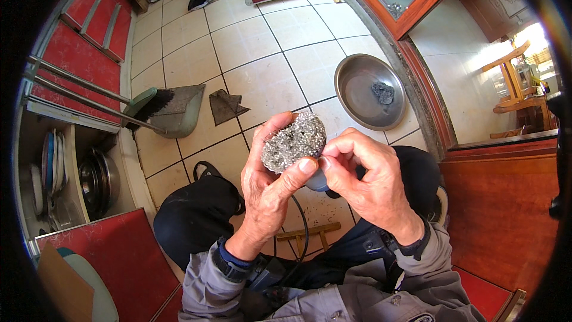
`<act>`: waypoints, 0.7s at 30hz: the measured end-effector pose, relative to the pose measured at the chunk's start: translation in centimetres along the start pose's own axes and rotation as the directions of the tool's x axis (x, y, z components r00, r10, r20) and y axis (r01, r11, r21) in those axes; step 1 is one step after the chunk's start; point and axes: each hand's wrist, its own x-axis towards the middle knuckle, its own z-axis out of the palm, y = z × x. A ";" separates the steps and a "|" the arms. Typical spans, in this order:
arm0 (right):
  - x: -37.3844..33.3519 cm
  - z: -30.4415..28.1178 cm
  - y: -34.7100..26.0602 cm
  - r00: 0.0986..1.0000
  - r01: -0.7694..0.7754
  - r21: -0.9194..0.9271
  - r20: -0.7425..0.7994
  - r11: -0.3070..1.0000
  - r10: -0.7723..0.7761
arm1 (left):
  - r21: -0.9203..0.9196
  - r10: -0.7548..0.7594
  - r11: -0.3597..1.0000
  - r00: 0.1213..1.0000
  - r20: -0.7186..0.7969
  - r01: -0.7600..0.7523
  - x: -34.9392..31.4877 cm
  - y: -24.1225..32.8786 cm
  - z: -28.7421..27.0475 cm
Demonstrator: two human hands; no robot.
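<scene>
A silvery steel wool scrubber (296,144) is held up before me, its curly wire face turned upward. My left hand (265,188) wraps round it, fingers along the far edge and thumb pressed on the near side. At its right edge, thumb and forefinger of my right hand (372,179) are pinched together against the wire; any loose strand between them is too small to see. Beneath the scrubber shows part of a smooth blue-grey piece (317,180), mostly hidden by my hands.
A steel basin (351,98) with a dark clump (383,92) inside stands on the tiles ahead right. A dustpan (189,116) and brush (146,109) lie left, beside a dark rag (226,107). Open shelves (71,143) hold dishes. Small scraps and a wooden frame (310,231) are between my legs.
</scene>
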 end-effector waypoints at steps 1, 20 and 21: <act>0.0 -0.1 -0.1 1.000 -0.010 -0.003 0.003 1.000 0.010 | 0.036 0.024 0.999 1.000 0.016 -0.025 0.0 0.0 0.0; 0.5 -1.4 -0.5 0.997 -0.015 0.236 0.083 0.972 -0.005 | 0.628 0.400 0.606 0.870 0.289 -0.488 0.9 -0.4 -0.7; 0.6 -1.4 -0.7 0.994 -0.040 0.226 0.104 0.973 0.016 | 0.642 0.395 0.585 0.866 0.307 -0.495 0.9 -0.4 -0.7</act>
